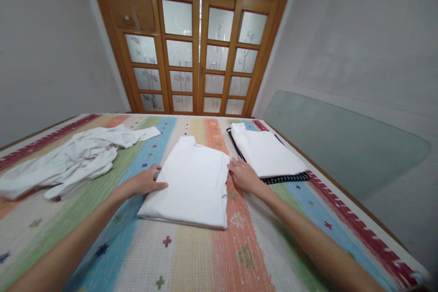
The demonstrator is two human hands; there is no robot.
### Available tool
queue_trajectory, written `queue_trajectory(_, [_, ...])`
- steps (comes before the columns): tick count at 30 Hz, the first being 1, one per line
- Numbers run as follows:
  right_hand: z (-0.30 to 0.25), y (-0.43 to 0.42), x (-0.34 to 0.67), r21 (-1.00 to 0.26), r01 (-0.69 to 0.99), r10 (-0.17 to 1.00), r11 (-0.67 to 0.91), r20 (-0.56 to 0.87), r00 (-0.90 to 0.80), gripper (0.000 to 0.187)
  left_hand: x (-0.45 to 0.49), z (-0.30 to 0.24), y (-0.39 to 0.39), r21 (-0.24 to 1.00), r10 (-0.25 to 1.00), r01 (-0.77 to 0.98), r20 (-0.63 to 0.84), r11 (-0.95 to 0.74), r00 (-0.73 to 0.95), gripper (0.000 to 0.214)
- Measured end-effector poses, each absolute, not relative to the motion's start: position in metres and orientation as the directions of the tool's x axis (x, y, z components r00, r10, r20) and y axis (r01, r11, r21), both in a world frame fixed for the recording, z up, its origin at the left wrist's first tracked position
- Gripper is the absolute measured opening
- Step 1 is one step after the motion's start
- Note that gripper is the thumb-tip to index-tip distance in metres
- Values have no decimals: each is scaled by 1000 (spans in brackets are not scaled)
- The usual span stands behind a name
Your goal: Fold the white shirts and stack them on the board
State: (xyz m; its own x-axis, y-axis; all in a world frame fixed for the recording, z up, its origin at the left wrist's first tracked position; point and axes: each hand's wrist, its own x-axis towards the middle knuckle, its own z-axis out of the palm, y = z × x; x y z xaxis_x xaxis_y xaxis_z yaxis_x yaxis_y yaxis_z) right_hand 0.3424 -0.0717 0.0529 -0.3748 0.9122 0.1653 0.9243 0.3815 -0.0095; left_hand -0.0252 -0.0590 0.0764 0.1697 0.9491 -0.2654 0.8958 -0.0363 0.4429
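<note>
A folded white shirt lies flat in front of me, its collar end pointing away. My left hand is at the shirt's left edge, thumb on top of the cloth and fingers curled at the side. On the opposite edge, my right hand pinches the cloth, where the side looks slightly creased. A crumpled white garment with a sleeve stretched out lies to the left. Beyond my right hand sits another folded white garment, resting on a black-and-white striped one.
Everything lies on a colourful striped cover with small star and cross prints. A pale green panel stands against the right wall. Wooden doors with frosted panes are behind the far edge.
</note>
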Motion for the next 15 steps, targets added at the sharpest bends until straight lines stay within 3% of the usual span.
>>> queue_trajectory(4, [43, -76, 344, -254, 891, 920, 375, 216, -326, 49, -23, 77, -83, 547, 923, 837, -328, 11, 202, 99])
queue_trajectory(10, [22, -95, 324, -648, 702, 947, 296, 104, -304, 71, -20, 76, -92, 707, 946, 694, -301, 137, 121, 105])
queue_trajectory(12, [23, -97, 317, -820, 528, 969, 220, 122, -216, 73, -19, 78, -94, 770, 948, 609, -304, 189, 90, 102])
queue_trajectory(15, [36, -102, 308, -993, 109, 998, 48, 44, -38, 72, -15, 81, -99, 870, 928, 392, -361, 300, 91, 96])
